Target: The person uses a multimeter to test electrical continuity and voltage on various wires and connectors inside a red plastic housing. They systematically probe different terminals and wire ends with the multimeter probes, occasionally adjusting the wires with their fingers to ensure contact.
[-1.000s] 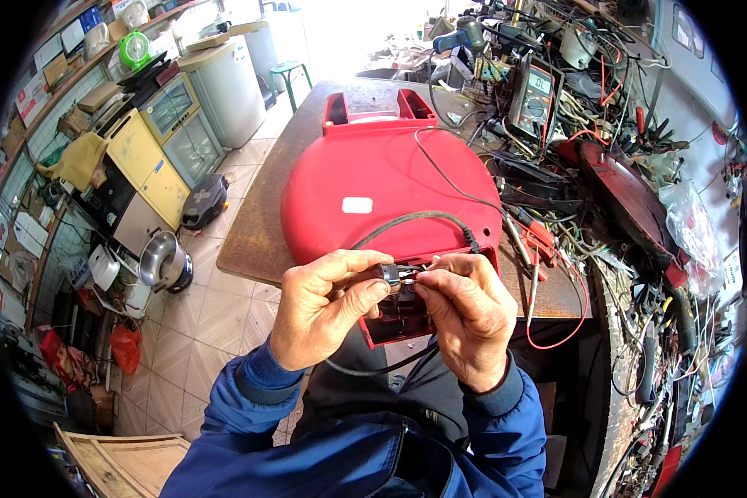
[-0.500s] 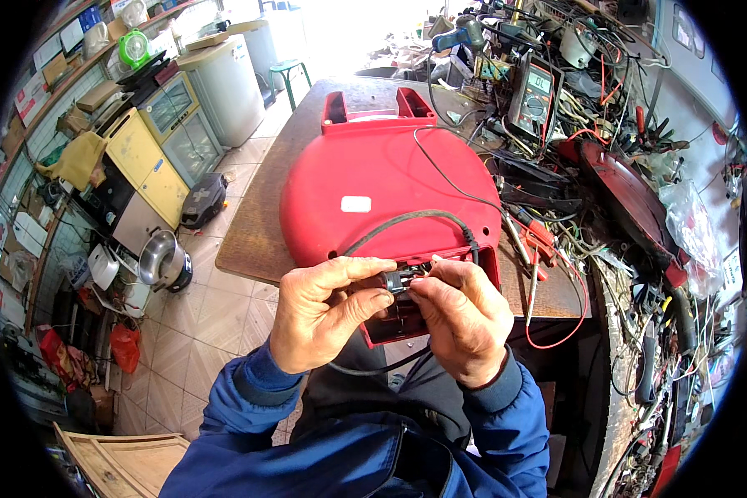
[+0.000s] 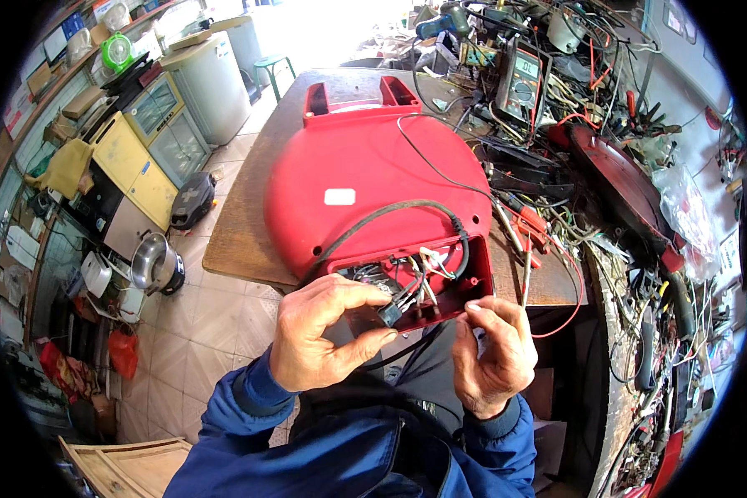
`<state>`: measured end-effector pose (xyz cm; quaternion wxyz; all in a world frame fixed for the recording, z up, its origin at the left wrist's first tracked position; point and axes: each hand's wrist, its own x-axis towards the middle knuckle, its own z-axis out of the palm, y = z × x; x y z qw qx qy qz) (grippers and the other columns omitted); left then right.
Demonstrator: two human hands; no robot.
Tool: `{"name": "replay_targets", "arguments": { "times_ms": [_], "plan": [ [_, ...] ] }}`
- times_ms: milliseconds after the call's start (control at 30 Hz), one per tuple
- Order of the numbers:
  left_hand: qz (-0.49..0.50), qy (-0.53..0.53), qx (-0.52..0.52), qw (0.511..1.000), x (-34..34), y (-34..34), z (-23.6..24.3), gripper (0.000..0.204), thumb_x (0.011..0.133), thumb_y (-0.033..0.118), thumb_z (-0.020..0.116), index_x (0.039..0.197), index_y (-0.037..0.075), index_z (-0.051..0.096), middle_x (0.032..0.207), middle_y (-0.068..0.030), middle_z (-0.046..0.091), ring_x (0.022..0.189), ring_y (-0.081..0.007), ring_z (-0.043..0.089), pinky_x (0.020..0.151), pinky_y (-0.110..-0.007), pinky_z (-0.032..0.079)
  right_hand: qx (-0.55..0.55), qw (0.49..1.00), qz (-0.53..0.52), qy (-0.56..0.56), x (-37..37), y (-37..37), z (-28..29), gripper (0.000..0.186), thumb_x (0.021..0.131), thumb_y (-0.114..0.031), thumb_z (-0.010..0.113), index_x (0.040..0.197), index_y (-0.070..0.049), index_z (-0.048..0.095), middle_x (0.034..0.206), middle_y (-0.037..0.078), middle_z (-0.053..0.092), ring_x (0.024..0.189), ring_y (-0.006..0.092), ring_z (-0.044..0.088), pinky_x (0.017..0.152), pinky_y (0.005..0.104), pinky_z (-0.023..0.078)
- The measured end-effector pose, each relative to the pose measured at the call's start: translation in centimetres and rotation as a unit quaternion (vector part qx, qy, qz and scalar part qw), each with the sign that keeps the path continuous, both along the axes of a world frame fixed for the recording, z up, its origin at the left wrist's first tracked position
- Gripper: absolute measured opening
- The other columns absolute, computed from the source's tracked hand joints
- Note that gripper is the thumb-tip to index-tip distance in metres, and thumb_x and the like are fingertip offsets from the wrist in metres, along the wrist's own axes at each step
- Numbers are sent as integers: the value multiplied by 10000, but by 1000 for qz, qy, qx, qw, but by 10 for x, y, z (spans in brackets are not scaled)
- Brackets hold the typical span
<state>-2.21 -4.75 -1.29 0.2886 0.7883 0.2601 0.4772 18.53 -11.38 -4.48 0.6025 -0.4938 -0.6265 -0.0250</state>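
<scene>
A red rounded plastic housing lies on the wooden table, its near compartment uncovered. White, black and reddish wires spill out of that compartment. At its left corner, my left hand is closed on a small black block-shaped electrical part with wires running to it, held between thumb and index finger. My right hand is at the compartment's right corner, apart from the wires. Its fingers are curled, thumb tip close to the index finger; anything pinched there is too small to make out. A thick black cord arches over the housing.
On the table's right lie red test probes and a multimeter amid tangled wires and tools. A dark red round shell leans beyond them. To the left, a metal pot stands near the tiled floor.
My right hand has left the black part and moved right and down. My left hand still holds the part, and the wired compartment now shows. The whole view has shifted slightly.
</scene>
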Motion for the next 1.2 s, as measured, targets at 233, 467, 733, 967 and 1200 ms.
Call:
{"name": "replay_targets", "arguments": {
  "times_ms": [233, 467, 733, 967, 1200],
  "plan": [
    [10, -16, 51, 999, 6, 3, -15, 372, 695, 105, 887, 1000, 37, 685, 892, -94, 721, 674, -116, 581, 560, -241, 386, -54, 995, -86, 16, 27, -22, -31, 246, 769, 125, 711, 994, 26, 694, 907, 171, 678, 753, 253, 683, 706, 302, 549],
    [20, 0, 39, 999, 5, -4, -15, 366, 702, 80, 890, 1003, 25, 689, 869, -102, 711, 688, -155, 619, 574, -261, 461, -103, 986, -133, 16, 64, -25, -43, 213, 798, 84, 718, 996, 9, 690, 889, 141, 677, 757, 225, 694, 701, 294, 547],
    [17, -122, -69, 990, 1, -8, -25, 355, 760, 36, 801, 1076, -9, 647, 956, -131, 716, 730, -105, 635, 582, -199, 436, -170, 948, -252, -97, 112, 3, -30, 280, 810, -148, 815, 999, 18, 692, 805, 165, 637, 635, 281, 628, 581, 355, 501],
    [102, -217, -55, 969, -22, -13, -40, 155, 927, 79, 627, 1022, -41, 603, 847, -123, 650, 682, -118, 605, 616, -217, 470, -188, 947, -247, -88, 120, 18, -38, 135, 840, -113, 729, 877, -22, 636, 807, 180, 627, 713, 364, 643, 644, 417, 516],
    [153, -206, -99, 961, -61, -13, -84, 419, 1037, 284, 506, 744, -7, 578, 723, -116, 602, 570, -118, 531, 519, -246, 368, 55, 963, -181, 193, 117, -23, 35, 158, 977, -19, 588, 1134, 0, 592, 837, 18, 600, 595, 32, 471, 517, 177, 385]
  ]
}}
